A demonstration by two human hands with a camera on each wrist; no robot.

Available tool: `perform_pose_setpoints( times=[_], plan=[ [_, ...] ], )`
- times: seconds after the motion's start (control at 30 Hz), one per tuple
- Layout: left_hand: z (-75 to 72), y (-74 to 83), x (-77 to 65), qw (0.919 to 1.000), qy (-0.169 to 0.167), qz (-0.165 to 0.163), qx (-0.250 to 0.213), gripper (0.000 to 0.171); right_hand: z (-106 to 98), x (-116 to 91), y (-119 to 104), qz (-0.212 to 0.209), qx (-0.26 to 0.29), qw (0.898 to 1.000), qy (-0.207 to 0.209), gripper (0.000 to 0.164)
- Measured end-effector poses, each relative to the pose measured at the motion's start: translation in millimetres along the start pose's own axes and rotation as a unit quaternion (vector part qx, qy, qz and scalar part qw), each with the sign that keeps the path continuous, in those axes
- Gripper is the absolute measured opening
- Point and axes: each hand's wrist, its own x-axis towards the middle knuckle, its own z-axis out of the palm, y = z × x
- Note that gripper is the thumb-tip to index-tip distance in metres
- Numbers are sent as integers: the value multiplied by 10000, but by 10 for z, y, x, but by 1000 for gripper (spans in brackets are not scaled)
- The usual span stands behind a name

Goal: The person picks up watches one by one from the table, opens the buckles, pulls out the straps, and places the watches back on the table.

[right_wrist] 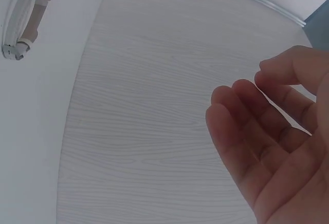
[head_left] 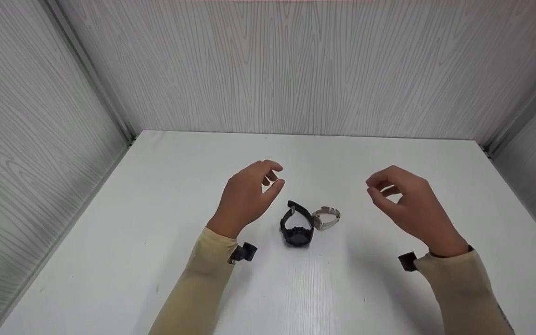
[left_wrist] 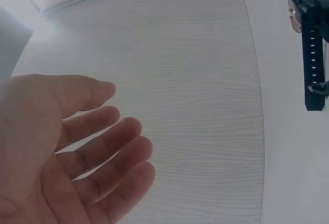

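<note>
Two watches lie side by side on the white table in the head view. The black wristwatch [head_left: 298,236] has its dial toward me and its strap looped behind it. Close against its right side is a smaller wristwatch [head_left: 326,217] with a light band. My left hand [head_left: 248,195] hovers to the left of the black watch, its fingers loosely bent and holding nothing. Over on the right, my right hand [head_left: 410,204] is raised above the table, fingers relaxed and bare. The left wrist view shows the black strap [left_wrist: 313,64]; the right wrist view shows the light band [right_wrist: 30,21].
The white tabletop [head_left: 156,186] is bounded by a grey wood-grain back panel [head_left: 268,70] and side panels [head_left: 30,116]. A small black wrist camera [head_left: 244,252] sits at the left cuff, and another black camera [head_left: 407,261] at the right cuff.
</note>
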Motion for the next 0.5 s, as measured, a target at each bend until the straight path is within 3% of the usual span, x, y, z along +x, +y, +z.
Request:
perform_pose_setpoints(
  times=[0.33, 0.5],
  plan=[
    [28, -45, -19, 9988, -405, -209, 159, 25, 105, 0, 90, 323, -232, 9989, -229, 20],
    [35, -29, -25, 9972, -649, -341, 157, 24, 218, 0, 142, 714, -283, 9951, -622, 19]
  ],
)
